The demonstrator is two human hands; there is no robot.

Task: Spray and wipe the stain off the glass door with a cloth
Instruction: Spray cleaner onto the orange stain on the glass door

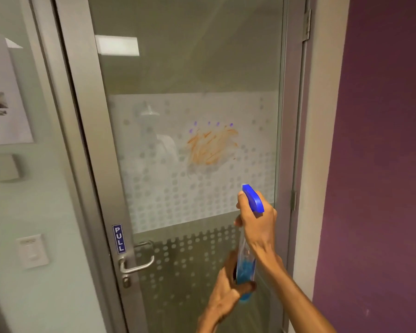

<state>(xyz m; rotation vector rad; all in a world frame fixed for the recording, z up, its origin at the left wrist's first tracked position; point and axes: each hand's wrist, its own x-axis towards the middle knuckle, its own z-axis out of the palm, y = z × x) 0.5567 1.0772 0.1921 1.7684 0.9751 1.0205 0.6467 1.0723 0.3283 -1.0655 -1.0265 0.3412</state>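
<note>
The left hand [228,288] grips the bottom of the spray bottle [245,265] (blue liquid inside), and the right hand [256,221] is closed around its neck under the blue spray head [253,198]. The bottle is below the orange stain [211,146] on the glass door [178,73]. The door handle [136,264] is lower left of the stain.
</note>
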